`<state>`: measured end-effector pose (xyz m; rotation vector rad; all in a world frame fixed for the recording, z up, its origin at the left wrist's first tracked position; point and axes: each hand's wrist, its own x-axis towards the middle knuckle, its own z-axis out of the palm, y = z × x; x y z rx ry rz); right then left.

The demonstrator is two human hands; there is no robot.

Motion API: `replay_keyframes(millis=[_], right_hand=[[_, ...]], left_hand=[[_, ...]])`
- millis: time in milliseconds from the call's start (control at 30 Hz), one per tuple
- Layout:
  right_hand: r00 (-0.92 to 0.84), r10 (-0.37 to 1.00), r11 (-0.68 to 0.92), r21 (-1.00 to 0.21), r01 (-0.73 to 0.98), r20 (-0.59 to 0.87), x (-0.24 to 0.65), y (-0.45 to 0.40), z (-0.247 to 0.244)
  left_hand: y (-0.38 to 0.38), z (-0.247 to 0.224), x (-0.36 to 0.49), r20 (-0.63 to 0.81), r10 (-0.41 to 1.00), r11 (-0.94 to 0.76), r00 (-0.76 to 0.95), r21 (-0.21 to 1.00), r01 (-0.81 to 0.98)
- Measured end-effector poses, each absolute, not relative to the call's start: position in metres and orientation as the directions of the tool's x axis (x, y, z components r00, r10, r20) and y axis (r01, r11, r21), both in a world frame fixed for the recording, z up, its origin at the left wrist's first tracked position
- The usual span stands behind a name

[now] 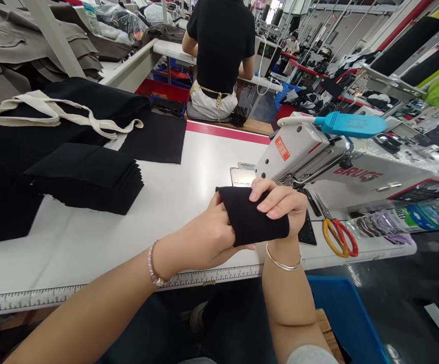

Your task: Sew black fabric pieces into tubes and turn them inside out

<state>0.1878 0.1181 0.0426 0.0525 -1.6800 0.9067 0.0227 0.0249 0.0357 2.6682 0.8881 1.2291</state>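
Observation:
Between my hands is a small folded piece of black fabric [255,220], held up over the front of the white sewing table [174,202]. My left hand [200,235] grips its left side, with the fingers partly hidden behind or inside the fold. My right hand [283,205] presses its fingers on the upper right of the piece, the palm behind it. Just beyond my right hand stands a white sewing machine [359,177]. To the left lies a stack of cut black fabric pieces [90,177].
Scissors [340,236] with red and yellow handles lie right of my hands, beside a plastic bottle [397,220]. A cream strap [63,114] rests on black cloth. A ruler tape [219,274] runs along the front edge. A blue bin [351,318] stands below; a co-worker [223,55] sits ahead.

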Motion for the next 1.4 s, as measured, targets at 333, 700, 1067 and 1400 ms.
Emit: replay_keyframes(millis=[333, 700, 1067, 1400], right_hand=[[-0.385, 0.389, 0.695, -0.54, -0.475, 0.837, 0.19, 0.116, 0.043], [-0.286, 0.449, 0.74, -0.532, -0.411, 0.846, 0.179, 0.111, 0.042], [-0.385, 0.665, 0.552, -0.768, -0.325, 0.641, 0.189, 0.112, 0.023], [-0.205, 0.725, 0.624, -0.753, -0.207, 0.657, 0.185, 0.122, 0.016]], left_hand=[[0.025, 0.037, 0.023, 0.695, 0.53, -0.832, 0.486, 0.312, 0.459], [0.022, 0.067, 0.018, 0.137, 0.925, -0.186, 0.354, 0.976, 0.109], [0.028, 0.027, -0.001, -0.065, 0.966, 0.101, 0.25, 0.986, -0.134], [0.06, 0.03, 0.005, -0.193, 0.941, 0.335, 0.278, 0.644, -0.687]])
